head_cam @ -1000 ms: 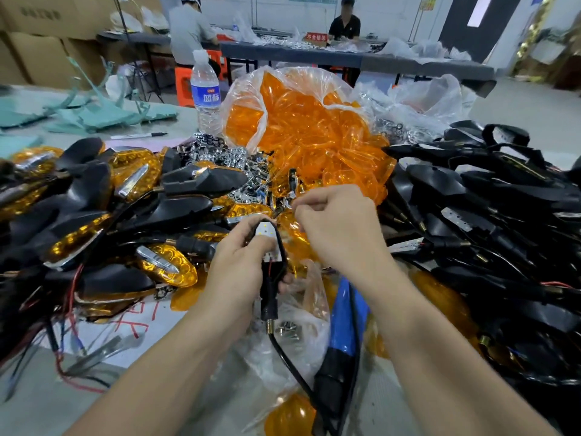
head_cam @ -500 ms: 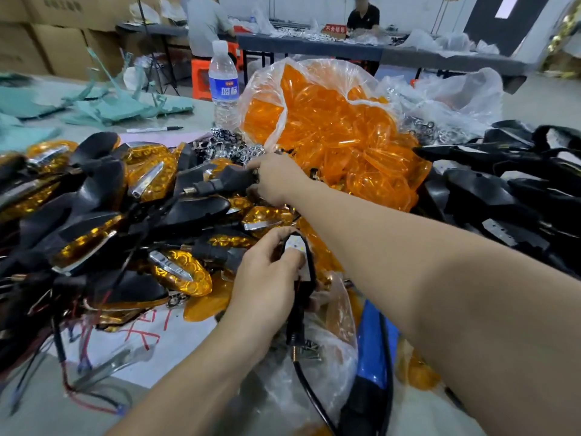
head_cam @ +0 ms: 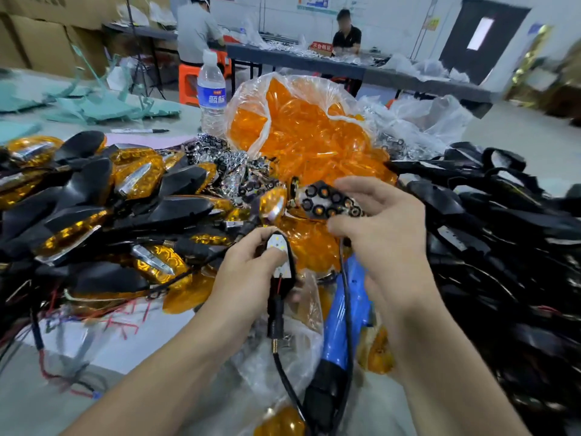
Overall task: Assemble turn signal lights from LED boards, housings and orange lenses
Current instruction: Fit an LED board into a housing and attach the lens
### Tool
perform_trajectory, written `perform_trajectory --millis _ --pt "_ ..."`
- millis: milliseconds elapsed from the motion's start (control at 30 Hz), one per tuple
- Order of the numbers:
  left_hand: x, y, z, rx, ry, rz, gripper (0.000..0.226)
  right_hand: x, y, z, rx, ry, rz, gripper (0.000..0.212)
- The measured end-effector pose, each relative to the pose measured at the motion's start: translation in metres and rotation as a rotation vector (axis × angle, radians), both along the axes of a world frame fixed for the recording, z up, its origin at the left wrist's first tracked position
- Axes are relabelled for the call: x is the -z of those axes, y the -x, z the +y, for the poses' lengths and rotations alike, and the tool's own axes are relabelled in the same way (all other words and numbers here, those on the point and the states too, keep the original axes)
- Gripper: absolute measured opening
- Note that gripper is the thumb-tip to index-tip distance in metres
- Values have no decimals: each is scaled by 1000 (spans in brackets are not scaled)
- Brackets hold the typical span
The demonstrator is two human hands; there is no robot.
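Note:
My left hand [head_cam: 248, 275] grips a black housing [head_cam: 287, 272] with a white LED board [head_cam: 278, 251] seated in it; its black stem and cable hang down. My right hand [head_cam: 382, 228] pinches a chrome reflector insert with black hexagonal cells [head_cam: 328, 201] just above and right of the housing. Behind both hands, a clear plastic bag of orange lenses [head_cam: 301, 130] lies open. A heap of loose chrome reflectors [head_cam: 226, 162] sits left of the bag.
Finished lights with orange lenses [head_cam: 94, 209] are piled on the left, empty black housings [head_cam: 490, 215] on the right. A blue-handled tool [head_cam: 344, 316] lies under my right wrist. A water bottle [head_cam: 212, 92] stands behind. Two people work at a far table [head_cam: 408, 78].
My right hand reached to the reflector heap, picked up one chrome reflector and brought it back beside the housing. My left hand kept hold of the housing with the LED board.

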State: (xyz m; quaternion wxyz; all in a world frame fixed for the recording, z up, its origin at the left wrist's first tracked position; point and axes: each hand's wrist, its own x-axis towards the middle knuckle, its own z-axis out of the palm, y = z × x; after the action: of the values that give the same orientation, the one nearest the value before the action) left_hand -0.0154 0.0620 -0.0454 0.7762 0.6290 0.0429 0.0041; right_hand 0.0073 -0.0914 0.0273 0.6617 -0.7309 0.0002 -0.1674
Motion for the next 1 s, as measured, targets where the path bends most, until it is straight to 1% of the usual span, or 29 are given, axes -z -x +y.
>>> perform_trajectory --millis 100,167,233,333,400,467,500,567,667,700,767,800,833,900,967,1000 --pt "0 5 -6 60 -56 -36 25 24 38 -11 -57 -128 38 56" --pt "1 8 -10 53 -117 -63 23 36 45 -14 -48 -129 31 53" --pt "1 11 -13 44 -165 -99 23 43 48 -18 -19 -86 23 47" --pt "-4 14 -14 66 -135 -112 32 43 52 -24 -34 1 11 46" --pt "-5 14 -13 85 -112 -118 31 41 51 -26 -85 -1 9 47" --pt "-3 14 -12 100 -110 -118 28 39 51 -28 -143 -33 55 49" --pt "-3 13 -11 106 -106 -115 26 40 51 -29 -162 -41 73 46" --pt "-2 12 -11 103 -106 -114 22 40 53 -30 -188 -34 68 34" --pt "0 10 -9 76 -95 -108 22 41 53 -31 -225 -72 35 28" --pt "1 9 -8 73 -87 -106 23 42 52 -32 -225 -86 24 32" --pt "1 9 -8 80 -76 -108 23 46 49 -35 -208 -87 18 48" --pt "0 9 -8 76 -92 -108 23 48 48 -36 -203 -97 25 51" --pt "1 9 -8 66 -121 -111 23 49 47 -36 -214 -121 37 50" --pt "1 11 -8 52 -166 -114 22 49 49 -33 -264 -148 56 38" --pt "-2 13 -8 37 -177 -115 21 46 50 -32 -329 -134 43 31" --pt "-3 13 -7 27 -187 -109 23 44 50 -33 -366 -112 23 31"
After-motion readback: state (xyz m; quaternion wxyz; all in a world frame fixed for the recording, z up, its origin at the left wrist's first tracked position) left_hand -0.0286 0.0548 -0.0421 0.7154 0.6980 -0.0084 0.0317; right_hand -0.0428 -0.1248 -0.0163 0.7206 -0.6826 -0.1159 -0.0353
